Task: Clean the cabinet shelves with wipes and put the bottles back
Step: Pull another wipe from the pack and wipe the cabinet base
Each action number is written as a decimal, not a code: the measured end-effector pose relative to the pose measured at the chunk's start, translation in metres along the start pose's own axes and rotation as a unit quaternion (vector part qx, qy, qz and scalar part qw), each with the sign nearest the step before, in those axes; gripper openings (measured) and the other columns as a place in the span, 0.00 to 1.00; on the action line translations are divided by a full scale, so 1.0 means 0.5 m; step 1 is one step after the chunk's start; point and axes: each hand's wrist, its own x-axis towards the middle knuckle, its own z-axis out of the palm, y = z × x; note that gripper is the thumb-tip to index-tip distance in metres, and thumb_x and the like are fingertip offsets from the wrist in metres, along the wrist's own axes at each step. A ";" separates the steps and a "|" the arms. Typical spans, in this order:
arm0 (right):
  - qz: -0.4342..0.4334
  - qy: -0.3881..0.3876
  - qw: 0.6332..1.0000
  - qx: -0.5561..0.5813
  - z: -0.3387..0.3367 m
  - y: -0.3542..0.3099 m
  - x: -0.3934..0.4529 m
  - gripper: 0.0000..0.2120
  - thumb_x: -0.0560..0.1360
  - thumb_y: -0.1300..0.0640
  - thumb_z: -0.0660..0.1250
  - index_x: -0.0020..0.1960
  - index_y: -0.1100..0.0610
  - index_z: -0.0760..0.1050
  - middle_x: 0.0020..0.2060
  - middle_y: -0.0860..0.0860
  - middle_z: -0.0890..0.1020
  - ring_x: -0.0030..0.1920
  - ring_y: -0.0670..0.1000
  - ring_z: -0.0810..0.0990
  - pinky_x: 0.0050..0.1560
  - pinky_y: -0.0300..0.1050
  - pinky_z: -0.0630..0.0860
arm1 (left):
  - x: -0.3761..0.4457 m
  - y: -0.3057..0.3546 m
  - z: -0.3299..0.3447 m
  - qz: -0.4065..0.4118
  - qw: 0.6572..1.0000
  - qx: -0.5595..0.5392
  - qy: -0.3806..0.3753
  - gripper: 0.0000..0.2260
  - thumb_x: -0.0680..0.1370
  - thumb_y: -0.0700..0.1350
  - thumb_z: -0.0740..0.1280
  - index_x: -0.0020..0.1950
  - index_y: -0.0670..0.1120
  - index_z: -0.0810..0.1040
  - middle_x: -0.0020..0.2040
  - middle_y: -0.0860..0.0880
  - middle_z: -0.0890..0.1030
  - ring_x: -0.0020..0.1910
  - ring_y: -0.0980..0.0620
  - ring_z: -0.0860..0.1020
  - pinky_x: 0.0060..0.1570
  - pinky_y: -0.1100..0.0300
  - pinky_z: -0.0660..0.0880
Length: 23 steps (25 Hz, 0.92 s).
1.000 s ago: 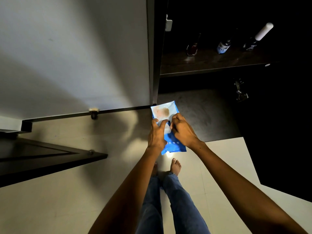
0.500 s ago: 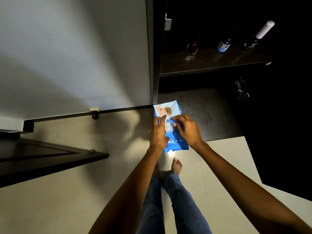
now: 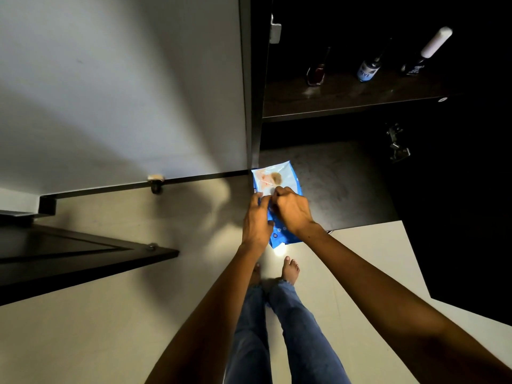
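Note:
I hold a blue pack of wipes (image 3: 279, 178) in front of the open dark cabinet. My left hand (image 3: 256, 220) grips the pack's left side from below. My right hand (image 3: 292, 210) lies over the pack's middle with its fingertips pinching at the flap there; what they hold is hidden. On the dark upper shelf (image 3: 346, 102) stand three bottles: a small reddish one (image 3: 315, 74), a dark one with a blue-white label (image 3: 368, 69), and a dark one with a long white cap (image 3: 428, 52).
The white cabinet door (image 3: 124, 87) hangs open to the left. The lower shelf (image 3: 340, 187) lies dark behind the pack. A hinge (image 3: 397, 145) sits on the right inner wall. A dark ledge (image 3: 69, 259) juts out at left. My feet stand on pale floor tiles (image 3: 110, 328).
My right hand has slid from the pack's right edge onto its middle, and its fingers now pinch at the flap. My left hand keeps its hold.

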 end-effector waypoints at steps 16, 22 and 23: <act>0.026 0.003 1.000 -0.012 0.012 0.007 -0.002 0.08 0.75 0.60 0.62 0.53 0.60 0.72 0.50 0.57 0.79 0.46 0.58 0.76 0.39 0.43 0.72 | -0.030 -0.012 0.004 -0.041 0.980 -0.137 0.141 0.06 0.76 0.38 0.64 0.42 0.36 0.72 0.42 0.37 0.78 0.37 0.49 0.73 0.37 0.60 0.68; -0.084 -0.009 0.989 -0.119 0.026 0.017 0.013 0.13 0.77 0.61 0.61 0.60 0.64 0.72 0.57 0.59 0.75 0.54 0.59 0.76 0.44 0.51 0.77 | -0.034 -0.019 0.009 -0.017 0.979 -0.149 0.140 0.07 0.78 0.41 0.63 0.45 0.37 0.72 0.44 0.40 0.77 0.39 0.50 0.75 0.36 0.68 0.68; -0.098 -0.013 0.988 -0.121 0.028 0.018 0.015 0.13 0.77 0.61 0.61 0.60 0.64 0.72 0.58 0.59 0.75 0.53 0.59 0.77 0.44 0.50 0.77 | -0.035 -0.021 0.010 -0.013 0.978 -0.150 0.143 0.07 0.78 0.41 0.63 0.45 0.37 0.72 0.44 0.39 0.77 0.39 0.50 0.75 0.36 0.68 0.68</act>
